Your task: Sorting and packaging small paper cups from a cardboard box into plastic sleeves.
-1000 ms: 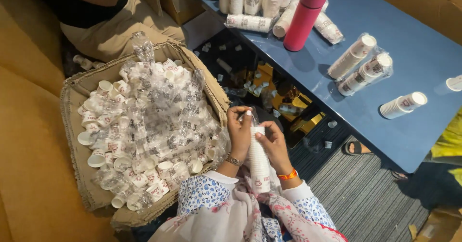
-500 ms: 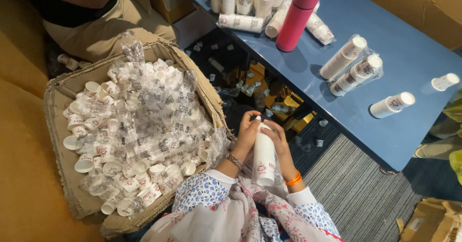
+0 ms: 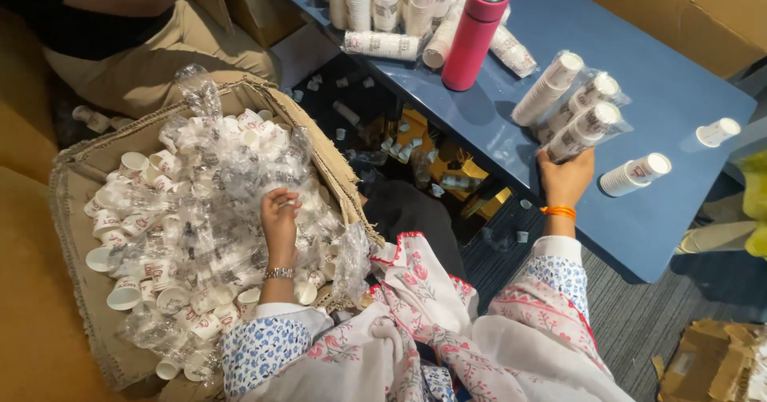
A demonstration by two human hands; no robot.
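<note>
My left hand reaches down into a large cardboard box full of loose white paper cups and crumpled clear plastic. Its fingers curl among the cups; whether they grip one is hidden. My right hand rests at the near edge of the blue table. Its fingers hold the lower end of a plastic-wrapped stack of paper cups lying on the table beside a second wrapped stack.
A pink flask stands on the table among more cup stacks. A short stack and a single cup lie to the right. Another person in tan trousers sits behind the box. Scattered cups and yellow packets litter the floor.
My hands, together on one cup stack in front of me, have parted. The right hand carried the stack to the table; the left hand went down into the box.
</note>
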